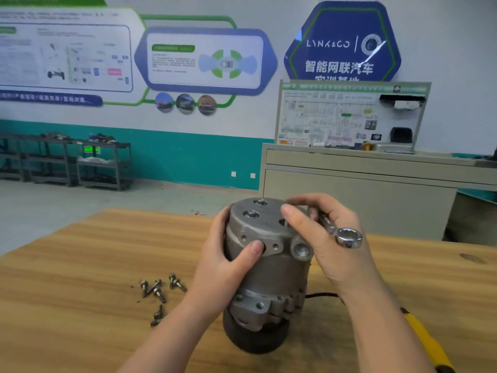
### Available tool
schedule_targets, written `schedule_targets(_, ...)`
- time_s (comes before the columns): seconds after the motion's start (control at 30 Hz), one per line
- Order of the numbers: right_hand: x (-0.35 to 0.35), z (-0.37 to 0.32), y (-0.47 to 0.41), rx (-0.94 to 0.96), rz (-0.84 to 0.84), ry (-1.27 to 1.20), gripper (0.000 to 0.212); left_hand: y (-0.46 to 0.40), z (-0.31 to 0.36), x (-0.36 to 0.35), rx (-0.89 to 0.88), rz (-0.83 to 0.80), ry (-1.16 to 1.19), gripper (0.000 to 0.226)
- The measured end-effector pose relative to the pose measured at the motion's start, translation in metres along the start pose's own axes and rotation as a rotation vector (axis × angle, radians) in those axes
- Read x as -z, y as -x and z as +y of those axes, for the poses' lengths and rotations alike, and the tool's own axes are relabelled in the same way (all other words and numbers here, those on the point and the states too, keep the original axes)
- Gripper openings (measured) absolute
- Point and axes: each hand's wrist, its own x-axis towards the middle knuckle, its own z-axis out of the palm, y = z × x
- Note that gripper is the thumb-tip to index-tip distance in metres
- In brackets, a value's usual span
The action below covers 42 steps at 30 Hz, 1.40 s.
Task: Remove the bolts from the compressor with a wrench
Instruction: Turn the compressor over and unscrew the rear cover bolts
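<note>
A grey metal compressor [269, 275] stands upright on the wooden table [80, 278], its flat end plate facing up. My left hand [226, 257] grips its left side, thumb pressed on the flange. My right hand [322, 235] rests on the top right of the end plate and holds a steel wrench [347, 236], whose ring end sticks out to the right. Two bolt heads [251, 213] show on the end plate's far left. Several removed bolts [158, 289] lie loose on the table to the left of the compressor.
A yellow tool handle [427, 343] lies on the table by my right forearm, with a dark cable [322, 295] behind the compressor. Beyond the table stand a beige cabinet [363, 195] with a display board and dark shelving racks [80, 162] along the wall.
</note>
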Motion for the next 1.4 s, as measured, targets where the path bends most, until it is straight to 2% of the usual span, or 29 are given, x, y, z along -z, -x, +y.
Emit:
schedule_targets(0.07,0.001,0.002,-0.001,-0.005,0.022,-0.014,0.024,0.0,0.0,0.0,-0.001,0.001,-0.003,0.075)
schedule_targets(0.17,-0.002,0.003,-0.002,-0.018,0.033,-0.03,0.014,0.0,0.0,0.001,-0.013,0.003,-0.009,0.074)
schedule_targets(0.37,-0.002,0.002,0.0,0.017,-0.001,-0.063,0.017,0.001,0.003,0.0,-0.029,-0.009,0.001,0.056)
schedule_targets(0.43,-0.001,0.003,0.0,0.02,0.014,-0.038,0.021,0.002,0.003,0.0,-0.033,-0.006,0.006,0.061)
schedule_targets(0.53,-0.001,0.005,-0.001,0.012,0.019,-0.068,0.012,0.002,0.004,-0.001,-0.033,-0.005,-0.005,0.069)
schedule_targets(0.63,0.003,0.005,-0.001,0.044,0.149,-0.105,0.019,0.002,0.005,0.001,-0.023,-0.006,-0.067,0.077)
schedule_targets(0.73,0.014,-0.001,-0.001,0.114,0.37,-0.338,0.026,0.0,0.01,0.005,-0.02,-0.011,-0.196,0.097)
schedule_targets(0.83,0.02,-0.009,0.001,0.129,0.482,-0.566,0.03,0.001,0.015,0.001,-0.075,0.012,-0.343,0.086)
schedule_targets(0.93,0.015,-0.012,0.002,0.125,0.483,-0.643,0.026,0.004,0.016,-0.008,-0.121,0.077,-0.388,0.08)
schedule_targets(1.17,0.006,-0.017,0.005,0.155,0.47,-0.563,0.025,0.012,0.016,-0.023,-0.205,0.212,-0.42,0.081)
schedule_targets(1.4,-0.008,-0.03,0.014,0.309,0.45,-0.273,0.034,0.013,0.019,-0.025,-0.233,0.237,-0.436,0.079)
